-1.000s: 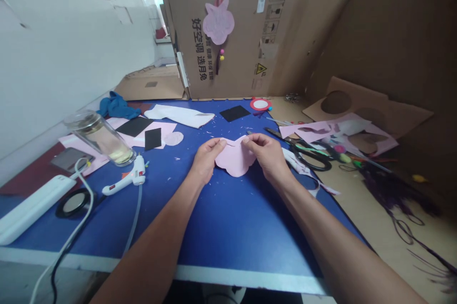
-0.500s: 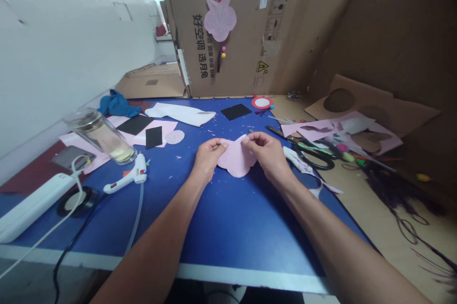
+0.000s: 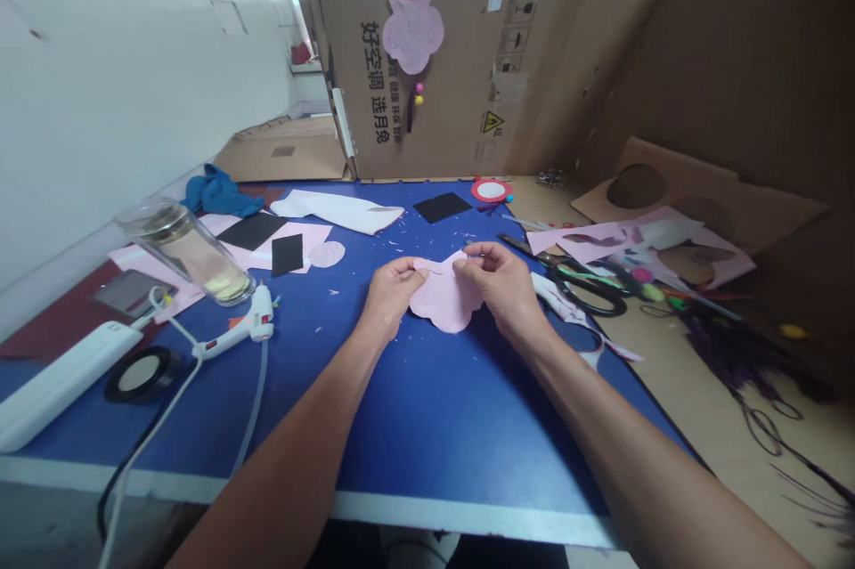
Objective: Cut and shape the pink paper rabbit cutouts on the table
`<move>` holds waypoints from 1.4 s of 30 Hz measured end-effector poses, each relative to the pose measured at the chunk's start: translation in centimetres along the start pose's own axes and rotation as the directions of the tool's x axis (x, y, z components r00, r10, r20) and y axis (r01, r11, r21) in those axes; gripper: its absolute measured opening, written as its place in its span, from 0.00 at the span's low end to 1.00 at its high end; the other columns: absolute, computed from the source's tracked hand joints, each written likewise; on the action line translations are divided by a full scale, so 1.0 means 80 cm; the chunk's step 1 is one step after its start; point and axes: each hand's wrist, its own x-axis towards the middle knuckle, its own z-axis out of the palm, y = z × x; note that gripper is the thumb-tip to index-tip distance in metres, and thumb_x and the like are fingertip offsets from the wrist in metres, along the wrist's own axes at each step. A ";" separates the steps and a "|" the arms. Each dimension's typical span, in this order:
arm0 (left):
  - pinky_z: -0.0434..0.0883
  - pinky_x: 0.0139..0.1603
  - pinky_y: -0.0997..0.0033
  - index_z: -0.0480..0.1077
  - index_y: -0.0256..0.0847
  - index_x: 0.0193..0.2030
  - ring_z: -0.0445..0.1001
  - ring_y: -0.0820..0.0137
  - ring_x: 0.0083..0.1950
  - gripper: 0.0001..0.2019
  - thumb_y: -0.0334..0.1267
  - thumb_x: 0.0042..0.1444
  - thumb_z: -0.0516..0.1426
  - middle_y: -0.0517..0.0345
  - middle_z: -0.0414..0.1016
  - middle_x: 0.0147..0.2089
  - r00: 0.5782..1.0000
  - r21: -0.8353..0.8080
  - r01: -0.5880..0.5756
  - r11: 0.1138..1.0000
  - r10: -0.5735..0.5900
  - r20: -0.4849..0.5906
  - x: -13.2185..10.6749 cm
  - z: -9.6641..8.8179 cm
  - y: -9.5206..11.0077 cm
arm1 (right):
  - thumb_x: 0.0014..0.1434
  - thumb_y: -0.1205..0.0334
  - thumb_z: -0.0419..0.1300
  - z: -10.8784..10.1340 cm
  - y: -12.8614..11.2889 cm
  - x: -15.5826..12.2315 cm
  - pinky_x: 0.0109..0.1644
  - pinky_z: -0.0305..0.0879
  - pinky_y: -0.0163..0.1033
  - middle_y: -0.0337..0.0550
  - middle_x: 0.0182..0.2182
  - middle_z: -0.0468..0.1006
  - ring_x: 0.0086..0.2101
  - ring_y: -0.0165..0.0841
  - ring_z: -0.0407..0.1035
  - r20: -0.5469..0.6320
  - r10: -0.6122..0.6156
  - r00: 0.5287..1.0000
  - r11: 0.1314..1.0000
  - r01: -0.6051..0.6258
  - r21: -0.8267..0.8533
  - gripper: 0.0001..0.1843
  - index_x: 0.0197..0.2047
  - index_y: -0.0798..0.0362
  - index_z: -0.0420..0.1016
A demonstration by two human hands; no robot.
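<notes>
A pink flower-shaped cutout [image 3: 449,300] with a scalloped lower edge is held between both hands, just above the blue table mat [image 3: 427,426]. My left hand [image 3: 393,295] pinches its upper left part between thumb and fingers. At the upper right, my right hand [image 3: 500,284] grips it the same way, thumb on the near face. The fingers behind the cutout are partly hidden. Small pink scraps lie about the mat. Beside my right hand are black-handled scissors [image 3: 591,291] and a cut pink-and-white offcut [image 3: 565,302].
On the left stand a glass bottle [image 3: 193,253], a white glue gun [image 3: 244,324], a tape roll [image 3: 143,373] and a white power strip [image 3: 67,382] with cords. Black squares [image 3: 442,207] lie farther back. A similar pink ornament [image 3: 412,30] hangs on the upright cardboard [image 3: 454,106].
The pink cutout's lower part has spread slightly wider and flatter between my hands, which have barely moved. On the left, the white cable has swung right, across the glue gun's handle.
</notes>
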 end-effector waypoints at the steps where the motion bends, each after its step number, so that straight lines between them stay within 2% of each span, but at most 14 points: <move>1: 0.73 0.37 0.69 0.82 0.39 0.38 0.78 0.67 0.32 0.13 0.41 0.46 0.71 0.55 0.82 0.32 1.000 -0.001 -0.002 1.000 0.002 0.000 0.000 0.000 0.000 | 0.47 0.47 0.74 0.000 0.000 0.000 0.28 0.59 0.38 0.40 0.30 0.80 0.26 0.34 0.68 -0.004 0.001 1.000 1.000 -0.001 -0.006 0.24 0.44 0.50 0.78; 4: 0.72 0.36 0.69 0.82 0.39 0.38 0.78 0.67 0.32 0.13 0.41 0.47 0.71 0.55 0.83 0.32 1.000 0.005 -0.001 1.000 0.001 -0.001 0.000 -0.001 0.000 | 0.47 0.47 0.74 0.001 -0.001 0.000 0.28 0.60 0.38 0.41 0.30 0.81 0.26 0.34 0.68 -0.009 0.009 1.000 1.000 -0.010 -0.007 0.25 0.45 0.51 0.79; 11: 0.72 0.35 0.69 0.81 0.39 0.38 0.77 0.68 0.31 0.13 0.41 0.45 0.71 0.55 0.83 0.33 1.000 0.015 0.000 1.000 0.001 -0.018 0.001 0.000 0.000 | 0.44 0.47 0.76 0.003 -0.002 0.000 0.29 0.62 0.37 0.40 0.31 0.82 0.27 0.33 0.70 0.017 0.083 0.996 0.991 -0.085 0.105 0.30 0.48 0.52 0.80; 18: 0.70 0.34 0.70 0.81 0.40 0.38 0.75 0.68 0.30 0.14 0.43 0.45 0.71 0.57 0.81 0.30 0.999 0.004 -0.011 1.000 0.011 -0.047 0.002 -0.001 0.001 | 0.49 0.50 0.73 0.002 0.000 -0.002 0.34 0.65 0.38 0.41 0.34 0.84 0.30 0.35 0.72 0.116 0.017 0.993 0.998 -0.024 0.061 0.21 0.45 0.50 0.82; 27: 0.71 0.35 0.69 0.81 0.40 0.38 0.76 0.68 0.31 0.13 0.42 0.46 0.71 0.56 0.82 0.32 0.999 0.025 -0.007 1.000 0.008 -0.048 0.001 0.000 0.003 | 0.50 0.47 0.73 0.001 0.001 0.001 0.30 0.58 0.37 0.39 0.27 0.78 0.26 0.31 0.65 0.065 -0.003 0.998 1.000 0.001 0.020 0.17 0.34 0.51 0.82; 42: 0.70 0.37 0.70 0.82 0.38 0.39 0.76 0.69 0.31 0.16 0.45 0.47 0.71 0.57 0.83 0.32 1.000 0.044 -0.007 0.999 0.008 -0.017 -0.001 0.000 0.004 | 0.49 0.44 0.72 -0.001 0.000 0.000 0.30 0.55 0.37 0.39 0.26 0.77 0.26 0.30 0.62 0.033 -0.013 0.999 1.000 0.013 -0.002 0.20 0.33 0.53 0.82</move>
